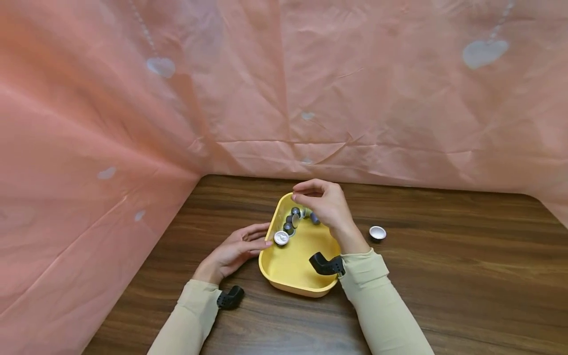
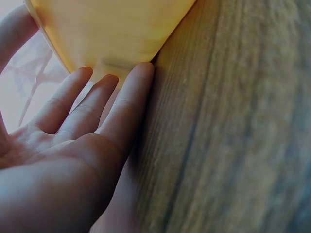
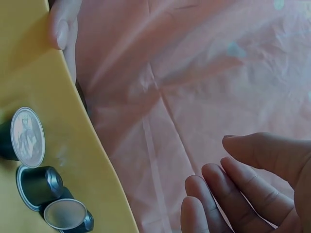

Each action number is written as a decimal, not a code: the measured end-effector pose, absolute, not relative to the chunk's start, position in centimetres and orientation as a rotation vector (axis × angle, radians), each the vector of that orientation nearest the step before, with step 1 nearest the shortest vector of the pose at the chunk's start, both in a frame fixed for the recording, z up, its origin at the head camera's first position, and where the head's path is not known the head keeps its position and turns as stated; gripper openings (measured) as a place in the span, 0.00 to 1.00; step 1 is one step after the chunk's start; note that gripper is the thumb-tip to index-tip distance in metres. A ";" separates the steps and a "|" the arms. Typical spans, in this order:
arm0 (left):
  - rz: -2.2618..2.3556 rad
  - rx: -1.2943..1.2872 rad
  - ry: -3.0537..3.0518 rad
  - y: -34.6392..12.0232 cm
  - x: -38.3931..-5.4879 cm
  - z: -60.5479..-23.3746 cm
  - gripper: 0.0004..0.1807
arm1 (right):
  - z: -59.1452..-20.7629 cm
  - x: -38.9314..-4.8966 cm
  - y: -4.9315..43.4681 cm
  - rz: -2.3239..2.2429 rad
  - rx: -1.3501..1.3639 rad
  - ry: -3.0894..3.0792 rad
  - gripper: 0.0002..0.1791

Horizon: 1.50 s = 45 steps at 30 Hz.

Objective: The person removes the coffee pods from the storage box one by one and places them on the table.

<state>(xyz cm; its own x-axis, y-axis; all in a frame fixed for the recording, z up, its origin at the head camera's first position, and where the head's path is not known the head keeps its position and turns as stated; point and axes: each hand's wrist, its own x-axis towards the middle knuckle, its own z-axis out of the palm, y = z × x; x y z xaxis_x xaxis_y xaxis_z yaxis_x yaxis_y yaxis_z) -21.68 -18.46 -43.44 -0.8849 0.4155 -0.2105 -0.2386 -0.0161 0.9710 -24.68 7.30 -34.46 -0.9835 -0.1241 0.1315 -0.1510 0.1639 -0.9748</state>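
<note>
A yellow tub [image 1: 298, 264] with rounded corners stands before me, several dark coffee capsules [image 3: 39, 187] gathered along its left inner side. One capsule [image 1: 281, 238] among them shows a silvery, wrinkled lid. My left hand [image 1: 237, 249] holds the tub's left wall, its thumb over the rim and its fingers against the outside. Above the tub's far end is my right hand [image 1: 323, 202]; in the right wrist view its thumb and fingers are apart with nothing between them. To the right of the tub, another capsule [image 1: 377, 233] sits on the table, its pale round face up.
Under everything is a dark wood-grain table [image 1: 448, 276]. Pink cloth [image 1: 372, 103] with pale hearts hangs behind it and along the left side. Each sleeve cuff has a black wrist mount [image 1: 230, 298] on it.
</note>
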 end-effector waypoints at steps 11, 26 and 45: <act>1.952 0.190 1.822 -18.3 -21.9 -43.1 0.41 | -35.0 -25.1 7.2 1.844 0.268 -2.454 0.13; 1.972 0.202 1.802 -18.2 -21.8 -43.1 0.40 | -36.1 -24.9 6.1 1.453 0.436 -2.705 0.14; 1.984 0.195 1.802 -18.2 -21.6 -43.0 0.40 | -36.6 -24.4 4.5 1.296 0.614 -2.824 0.11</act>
<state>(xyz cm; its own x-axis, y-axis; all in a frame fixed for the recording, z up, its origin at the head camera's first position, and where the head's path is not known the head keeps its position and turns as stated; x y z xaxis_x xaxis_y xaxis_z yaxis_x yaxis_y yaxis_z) -21.65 -18.23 -43.02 -0.8886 0.4163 -0.1926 -0.2316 -0.0448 0.9718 -24.43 4.50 -36.63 -0.9245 -0.3564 0.1354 -0.3350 0.5898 -0.7347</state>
